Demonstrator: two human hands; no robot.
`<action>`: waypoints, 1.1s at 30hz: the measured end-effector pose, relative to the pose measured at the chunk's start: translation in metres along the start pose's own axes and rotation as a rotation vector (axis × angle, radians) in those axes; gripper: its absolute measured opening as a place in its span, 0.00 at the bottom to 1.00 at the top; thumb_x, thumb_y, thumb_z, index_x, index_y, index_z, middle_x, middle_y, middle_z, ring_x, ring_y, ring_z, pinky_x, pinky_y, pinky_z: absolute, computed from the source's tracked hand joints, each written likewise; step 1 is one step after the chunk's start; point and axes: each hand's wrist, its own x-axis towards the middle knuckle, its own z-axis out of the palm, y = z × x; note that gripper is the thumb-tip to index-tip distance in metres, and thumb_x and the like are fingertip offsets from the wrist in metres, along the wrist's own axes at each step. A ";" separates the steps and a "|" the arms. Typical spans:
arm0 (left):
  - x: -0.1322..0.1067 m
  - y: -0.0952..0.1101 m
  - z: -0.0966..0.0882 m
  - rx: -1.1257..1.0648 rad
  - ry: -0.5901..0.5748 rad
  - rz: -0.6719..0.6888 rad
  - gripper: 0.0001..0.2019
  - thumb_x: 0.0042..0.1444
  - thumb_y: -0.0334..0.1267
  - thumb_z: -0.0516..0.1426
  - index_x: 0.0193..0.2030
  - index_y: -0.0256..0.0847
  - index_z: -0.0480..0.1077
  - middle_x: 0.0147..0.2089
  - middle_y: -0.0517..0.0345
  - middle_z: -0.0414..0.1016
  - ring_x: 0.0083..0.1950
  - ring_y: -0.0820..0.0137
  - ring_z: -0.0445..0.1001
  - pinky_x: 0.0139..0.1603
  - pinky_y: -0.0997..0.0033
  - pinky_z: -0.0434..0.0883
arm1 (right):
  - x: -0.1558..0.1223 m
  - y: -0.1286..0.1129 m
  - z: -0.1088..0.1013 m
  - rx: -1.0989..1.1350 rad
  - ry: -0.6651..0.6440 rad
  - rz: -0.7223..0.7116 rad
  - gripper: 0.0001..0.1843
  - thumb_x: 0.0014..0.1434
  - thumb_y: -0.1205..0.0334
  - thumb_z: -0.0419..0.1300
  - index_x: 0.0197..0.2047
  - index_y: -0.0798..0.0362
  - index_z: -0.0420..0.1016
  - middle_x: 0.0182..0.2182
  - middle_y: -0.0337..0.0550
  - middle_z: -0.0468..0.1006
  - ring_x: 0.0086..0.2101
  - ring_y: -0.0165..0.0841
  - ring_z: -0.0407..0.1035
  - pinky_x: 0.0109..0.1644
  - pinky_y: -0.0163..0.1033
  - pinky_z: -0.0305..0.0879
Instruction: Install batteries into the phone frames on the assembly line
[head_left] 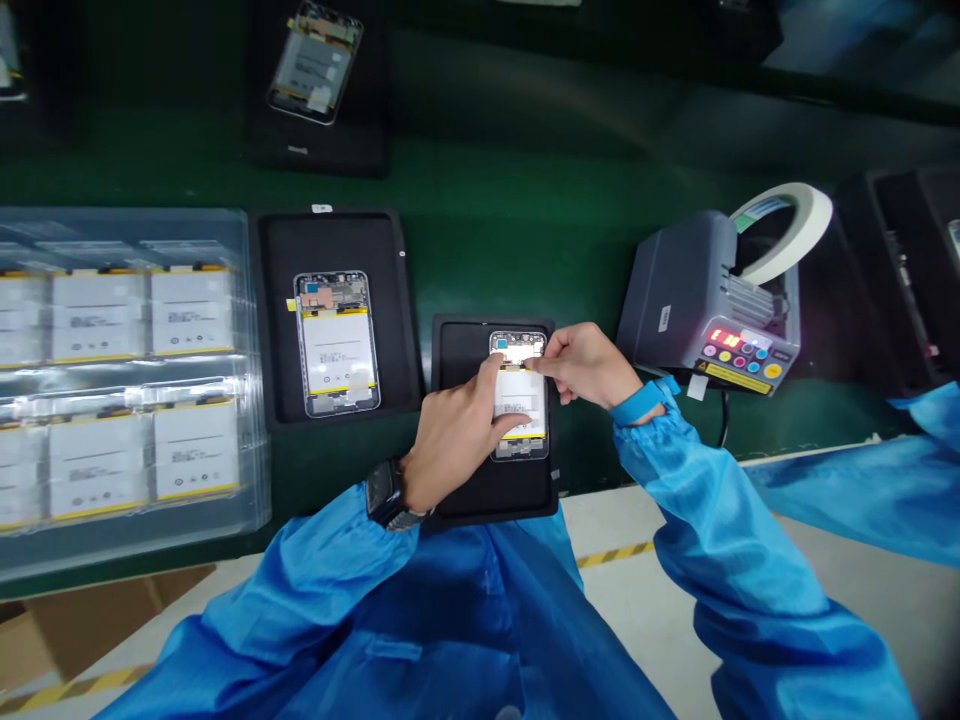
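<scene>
1. Nearest, the left hand [454, 435] and right hand [589, 365] meet over an open phone housing [519, 445], which lies on a black mat [487, 495] near the bench's front edge.
2. The left hand rests spread on the housing's battery [521, 400]. The right hand pinches narrowly at the housing's upper end; what it holds, if anything, cannot be told.
3. Just left, a second housing [337, 345] sits on another mat [337, 240]. Past it, a clear tray [259, 480] holds batteries [97, 320].
4. Right, across open green bench [577, 260], stands a tape dispenser [709, 310] with its tape roll [780, 230].
5. Farthest, a third housing [315, 62] lies on a mat [319, 160].
</scene>
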 end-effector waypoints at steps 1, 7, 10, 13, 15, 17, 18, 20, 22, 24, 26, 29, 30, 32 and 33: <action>0.001 0.000 0.000 0.000 -0.009 -0.008 0.38 0.65 0.58 0.62 0.73 0.42 0.53 0.47 0.47 0.85 0.47 0.52 0.85 0.38 0.65 0.70 | 0.001 -0.001 0.000 0.000 0.000 0.010 0.26 0.49 0.54 0.81 0.22 0.52 0.67 0.11 0.35 0.68 0.11 0.29 0.64 0.12 0.31 0.59; 0.007 -0.001 -0.004 0.003 -0.018 -0.017 0.41 0.62 0.57 0.65 0.74 0.45 0.52 0.45 0.49 0.86 0.47 0.48 0.85 0.38 0.64 0.70 | 0.002 0.001 0.003 0.008 0.032 -0.001 0.28 0.45 0.53 0.82 0.21 0.50 0.65 0.10 0.35 0.68 0.11 0.31 0.66 0.11 0.31 0.59; 0.007 0.000 -0.004 0.008 -0.003 -0.014 0.43 0.62 0.56 0.65 0.75 0.43 0.50 0.45 0.48 0.86 0.47 0.47 0.85 0.38 0.63 0.70 | 0.001 0.002 0.002 0.017 -0.008 -0.029 0.29 0.49 0.52 0.81 0.22 0.50 0.63 0.10 0.35 0.68 0.12 0.31 0.67 0.13 0.31 0.61; 0.006 0.001 -0.003 0.024 0.023 -0.013 0.42 0.64 0.56 0.64 0.75 0.42 0.50 0.46 0.46 0.85 0.48 0.47 0.85 0.40 0.63 0.71 | 0.000 0.002 0.003 -0.129 0.063 -0.047 0.28 0.55 0.50 0.77 0.22 0.49 0.62 0.11 0.35 0.68 0.14 0.32 0.68 0.16 0.33 0.59; 0.006 0.001 -0.004 0.033 0.032 -0.004 0.40 0.65 0.56 0.62 0.75 0.41 0.52 0.47 0.44 0.85 0.49 0.47 0.85 0.42 0.62 0.72 | 0.000 0.000 0.006 -0.303 0.169 -0.077 0.26 0.58 0.49 0.75 0.23 0.49 0.64 0.13 0.36 0.70 0.16 0.33 0.69 0.20 0.34 0.58; 0.006 0.001 -0.007 0.050 0.016 -0.002 0.39 0.65 0.57 0.61 0.74 0.40 0.53 0.48 0.43 0.85 0.51 0.46 0.84 0.44 0.62 0.73 | 0.000 -0.002 0.011 -0.453 0.260 -0.127 0.24 0.59 0.49 0.73 0.24 0.49 0.65 0.18 0.39 0.74 0.23 0.35 0.73 0.25 0.35 0.59; 0.006 0.001 -0.009 0.059 0.001 -0.001 0.39 0.65 0.58 0.61 0.74 0.40 0.53 0.48 0.42 0.85 0.51 0.46 0.84 0.44 0.61 0.73 | -0.001 -0.003 0.013 -0.502 0.292 -0.153 0.23 0.59 0.50 0.73 0.25 0.49 0.66 0.21 0.41 0.76 0.27 0.36 0.75 0.28 0.35 0.60; 0.009 0.001 -0.013 0.076 -0.021 -0.002 0.38 0.67 0.58 0.58 0.75 0.40 0.53 0.47 0.43 0.85 0.49 0.46 0.84 0.44 0.61 0.73 | -0.007 -0.002 0.018 -0.527 0.332 -0.207 0.22 0.59 0.49 0.73 0.26 0.49 0.67 0.26 0.41 0.78 0.32 0.36 0.75 0.32 0.35 0.60; 0.013 0.000 -0.016 0.086 -0.009 -0.004 0.35 0.70 0.57 0.53 0.75 0.40 0.52 0.46 0.45 0.85 0.47 0.47 0.85 0.43 0.61 0.73 | -0.020 0.006 0.021 -0.396 0.359 -0.270 0.22 0.61 0.46 0.71 0.28 0.49 0.67 0.25 0.39 0.77 0.31 0.34 0.74 0.33 0.34 0.61; 0.018 -0.001 -0.017 0.093 0.023 -0.011 0.31 0.73 0.54 0.49 0.75 0.39 0.53 0.45 0.45 0.85 0.46 0.48 0.85 0.42 0.60 0.73 | -0.043 0.024 0.020 -0.110 0.417 -0.335 0.23 0.65 0.41 0.65 0.30 0.49 0.67 0.21 0.35 0.73 0.25 0.31 0.70 0.30 0.33 0.61; 0.022 -0.002 -0.016 0.101 0.048 -0.022 0.29 0.73 0.51 0.47 0.75 0.39 0.54 0.44 0.45 0.85 0.46 0.48 0.84 0.42 0.60 0.74 | -0.071 0.047 0.011 0.232 0.550 -0.341 0.24 0.64 0.36 0.62 0.35 0.49 0.70 0.18 0.32 0.70 0.19 0.29 0.66 0.24 0.33 0.61; 0.024 -0.003 -0.014 0.107 0.069 -0.028 0.29 0.72 0.51 0.48 0.74 0.41 0.56 0.44 0.45 0.85 0.46 0.48 0.84 0.43 0.59 0.74 | -0.104 0.079 -0.020 0.552 0.875 -0.278 0.26 0.55 0.37 0.69 0.39 0.52 0.74 0.15 0.29 0.68 0.14 0.27 0.60 0.18 0.32 0.57; 0.023 -0.003 -0.013 0.105 0.074 -0.029 0.29 0.72 0.51 0.49 0.74 0.41 0.56 0.43 0.46 0.85 0.46 0.48 0.84 0.42 0.59 0.74 | -0.109 0.086 -0.032 0.595 0.905 -0.251 0.26 0.51 0.39 0.72 0.37 0.53 0.75 0.14 0.29 0.67 0.14 0.26 0.59 0.17 0.31 0.55; 0.022 -0.004 -0.013 0.094 0.076 -0.028 0.29 0.71 0.51 0.49 0.74 0.41 0.55 0.43 0.48 0.85 0.46 0.48 0.84 0.42 0.59 0.73 | -0.110 0.094 -0.055 0.628 0.859 -0.197 0.25 0.45 0.42 0.75 0.32 0.54 0.75 0.12 0.30 0.66 0.13 0.26 0.59 0.16 0.32 0.53; 0.021 -0.004 -0.013 0.085 0.074 -0.027 0.30 0.71 0.51 0.50 0.74 0.41 0.55 0.42 0.49 0.85 0.45 0.48 0.84 0.42 0.59 0.73 | -0.108 0.094 -0.063 0.633 0.819 -0.176 0.25 0.43 0.43 0.76 0.30 0.54 0.75 0.12 0.30 0.66 0.12 0.26 0.59 0.15 0.32 0.53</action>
